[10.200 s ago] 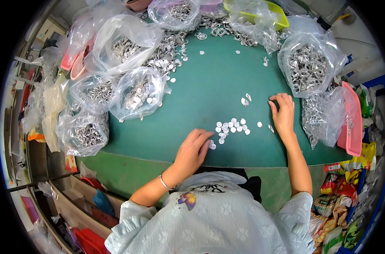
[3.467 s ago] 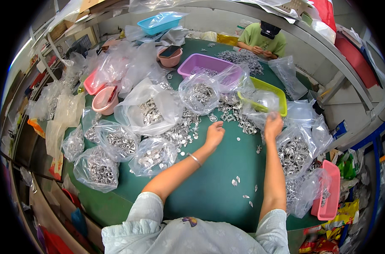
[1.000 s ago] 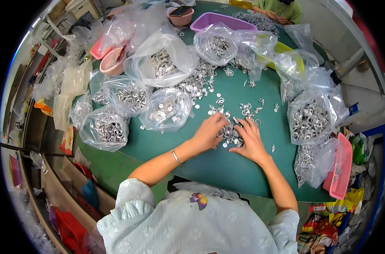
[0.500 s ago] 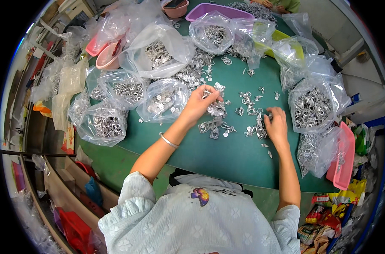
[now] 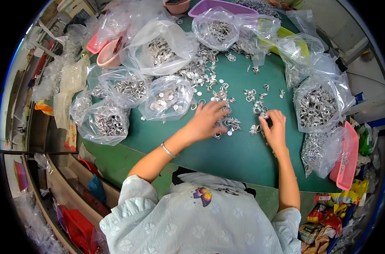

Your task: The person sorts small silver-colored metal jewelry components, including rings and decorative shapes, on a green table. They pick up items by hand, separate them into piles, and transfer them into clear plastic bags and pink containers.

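Observation:
My left hand (image 5: 206, 121), slightly blurred, is over a small pile of silver metal trinkets (image 5: 231, 123) in the middle of the green table. Its fingers are spread and I see nothing held in them. To the right, my right hand (image 5: 276, 128) has its thumb and fingers bent together around a small silver trinket (image 5: 264, 114). Beside its thumb lies another little group of silver trinkets (image 5: 254, 129), partly hidden by the hand. Farther off, ring-like trinkets (image 5: 250, 94) are scattered. A larger silver heap (image 5: 195, 75) spreads beyond my left hand.
Clear plastic bags of silver pieces surround the work area, including one bag of flat discs (image 5: 166, 99) at left and a full bag (image 5: 316, 106) at right. A pink basket (image 5: 344, 163) sits at the right table edge. A purple tray (image 5: 224, 7) stands at the back.
My left hand has come nearer to me, and its pinched fingers have spread over the pile. My right fingers have drawn together at the small trinkets. The view has shifted slightly.

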### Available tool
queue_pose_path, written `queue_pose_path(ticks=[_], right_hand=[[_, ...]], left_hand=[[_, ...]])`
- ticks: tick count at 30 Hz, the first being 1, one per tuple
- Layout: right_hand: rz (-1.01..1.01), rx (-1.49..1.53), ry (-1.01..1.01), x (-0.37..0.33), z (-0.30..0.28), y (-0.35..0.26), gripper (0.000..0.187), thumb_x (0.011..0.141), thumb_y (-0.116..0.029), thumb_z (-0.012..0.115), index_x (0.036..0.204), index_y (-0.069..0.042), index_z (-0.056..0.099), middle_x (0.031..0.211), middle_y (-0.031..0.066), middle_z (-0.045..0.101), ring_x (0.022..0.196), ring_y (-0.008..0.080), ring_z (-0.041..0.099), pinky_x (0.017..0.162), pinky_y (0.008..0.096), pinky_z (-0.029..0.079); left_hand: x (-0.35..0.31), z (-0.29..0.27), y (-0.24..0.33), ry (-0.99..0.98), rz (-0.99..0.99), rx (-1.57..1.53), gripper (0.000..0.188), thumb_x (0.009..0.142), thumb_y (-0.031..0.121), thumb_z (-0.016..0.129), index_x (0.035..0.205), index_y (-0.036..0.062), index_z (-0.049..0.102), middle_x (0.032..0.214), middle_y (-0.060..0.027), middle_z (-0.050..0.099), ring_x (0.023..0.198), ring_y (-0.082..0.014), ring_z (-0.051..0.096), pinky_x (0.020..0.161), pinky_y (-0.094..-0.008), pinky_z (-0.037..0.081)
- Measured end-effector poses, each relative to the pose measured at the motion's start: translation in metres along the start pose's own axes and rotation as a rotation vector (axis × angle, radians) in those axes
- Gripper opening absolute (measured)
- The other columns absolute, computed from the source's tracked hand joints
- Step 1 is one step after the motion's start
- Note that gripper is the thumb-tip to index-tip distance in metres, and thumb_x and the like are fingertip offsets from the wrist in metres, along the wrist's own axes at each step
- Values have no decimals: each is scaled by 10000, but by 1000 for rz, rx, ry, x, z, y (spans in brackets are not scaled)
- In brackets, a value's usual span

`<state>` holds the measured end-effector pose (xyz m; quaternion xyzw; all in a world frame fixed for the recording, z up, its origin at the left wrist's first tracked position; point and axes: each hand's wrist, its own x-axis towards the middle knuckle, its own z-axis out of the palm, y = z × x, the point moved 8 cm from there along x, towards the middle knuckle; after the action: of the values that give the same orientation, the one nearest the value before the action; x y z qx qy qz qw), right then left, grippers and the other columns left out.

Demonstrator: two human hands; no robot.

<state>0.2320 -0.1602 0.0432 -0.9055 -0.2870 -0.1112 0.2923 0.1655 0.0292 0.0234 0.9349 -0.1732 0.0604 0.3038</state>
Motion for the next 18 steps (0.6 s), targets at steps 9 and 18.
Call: queue_pose_path(ticks=[9, 18], right_hand=[[508, 1362, -67, -6, 15, 23, 261, 844, -23, 500, 1098, -7, 443, 817, 75, 580, 734, 142, 575, 560, 251, 480], [86, -342, 15, 26, 14, -4, 240, 711, -212, 709, 797, -9, 612, 776, 115, 558, 712, 273, 538, 667, 376, 395]], left_hand=[[-38, 2, 13, 76, 3, -83, 273, 683, -58, 581, 939, 34, 571, 1184, -107, 497, 1068, -325, 495, 828, -380, 456], [-31, -12, 24, 255, -62, 116, 306, 741, -16, 586, 1037, 55, 564, 1155, -130, 507, 1104, -321, 462, 874, -354, 425]])
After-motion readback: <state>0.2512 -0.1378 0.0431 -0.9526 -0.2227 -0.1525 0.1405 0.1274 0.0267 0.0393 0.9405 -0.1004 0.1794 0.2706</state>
